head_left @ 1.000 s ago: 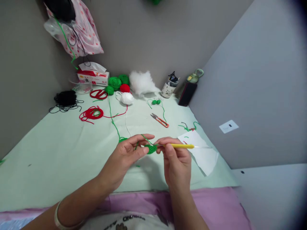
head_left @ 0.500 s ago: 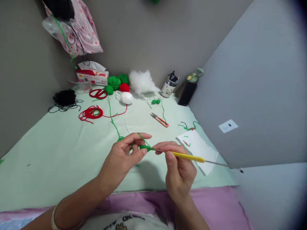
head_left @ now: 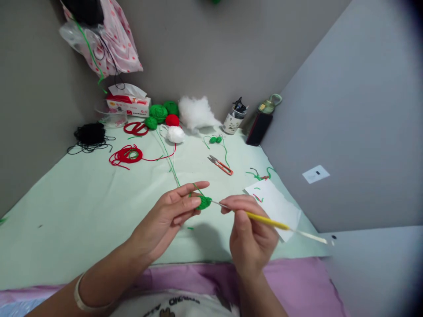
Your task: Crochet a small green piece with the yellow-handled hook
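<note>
Between the thumb and fingers of my left hand (head_left: 175, 207) is a small green crochet piece (head_left: 204, 202). My left index finger is stretched out, with a strand of green yarn (head_left: 198, 188) running from it down to the piece. My right hand (head_left: 253, 235) is closed round the yellow handle of a crochet hook (head_left: 267, 220), held like a pen. The hook's thin metal tip reaches left to the edge of the green piece; whether it sits inside a stitch is too small to tell. More green yarn trails back toward the green balls (head_left: 158, 113).
Orange thread snips (head_left: 220, 165) lie beyond my hands. Red yarn (head_left: 127, 155), red-handled scissors (head_left: 136, 128), black yarn (head_left: 89, 133) and a white ball (head_left: 175, 134) are behind left. White stuffing (head_left: 197, 113), a pen jar (head_left: 234, 122), a bottle (head_left: 261, 125) and paper (head_left: 280, 211) are also there.
My left hand has turned, showing more of the green piece. My right hand and the hook have shifted slightly right, with the hook's back end tilting lower. The trailing green yarn has swung right.
</note>
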A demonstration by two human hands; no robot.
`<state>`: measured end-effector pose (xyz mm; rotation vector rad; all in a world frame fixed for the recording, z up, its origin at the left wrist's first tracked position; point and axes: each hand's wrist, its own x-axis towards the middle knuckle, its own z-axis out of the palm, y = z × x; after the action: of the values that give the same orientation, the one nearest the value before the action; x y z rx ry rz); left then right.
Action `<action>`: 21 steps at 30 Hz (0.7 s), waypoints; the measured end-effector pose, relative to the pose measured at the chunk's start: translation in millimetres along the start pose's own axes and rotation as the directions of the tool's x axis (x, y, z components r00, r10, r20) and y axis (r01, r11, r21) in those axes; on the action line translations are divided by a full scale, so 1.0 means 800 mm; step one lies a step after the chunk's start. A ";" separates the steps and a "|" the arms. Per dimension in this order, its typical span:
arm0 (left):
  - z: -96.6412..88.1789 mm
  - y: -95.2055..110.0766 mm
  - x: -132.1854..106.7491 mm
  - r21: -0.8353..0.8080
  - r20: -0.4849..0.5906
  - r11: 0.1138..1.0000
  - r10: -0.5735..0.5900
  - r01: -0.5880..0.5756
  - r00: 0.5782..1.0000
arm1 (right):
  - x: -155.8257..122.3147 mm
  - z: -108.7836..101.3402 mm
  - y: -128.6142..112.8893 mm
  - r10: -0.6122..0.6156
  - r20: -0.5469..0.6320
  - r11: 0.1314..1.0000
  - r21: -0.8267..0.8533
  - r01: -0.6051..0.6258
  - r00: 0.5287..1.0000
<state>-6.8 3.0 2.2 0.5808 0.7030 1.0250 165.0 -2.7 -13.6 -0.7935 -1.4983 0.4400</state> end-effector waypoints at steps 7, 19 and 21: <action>0.005 -0.009 -0.003 0.162 -0.025 0.976 0.150 -0.144 0.988 | 0.007 0.010 0.002 0.078 0.086 0.994 0.071 -0.084 0.993; 0.000 -0.004 0.005 -0.087 -0.008 0.996 -0.016 0.016 1.000 | 0.005 -0.001 0.004 0.159 -0.029 0.971 0.183 -0.151 0.987; 0.003 -0.006 0.003 -0.010 -0.038 0.999 0.044 -0.045 0.998 | 0.007 0.003 0.004 0.227 0.017 0.931 0.289 -0.222 0.974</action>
<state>-1.1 2.8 -0.3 0.5713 0.7201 1.0828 163.9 3.9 -12.3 -0.7347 -1.2932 0.8035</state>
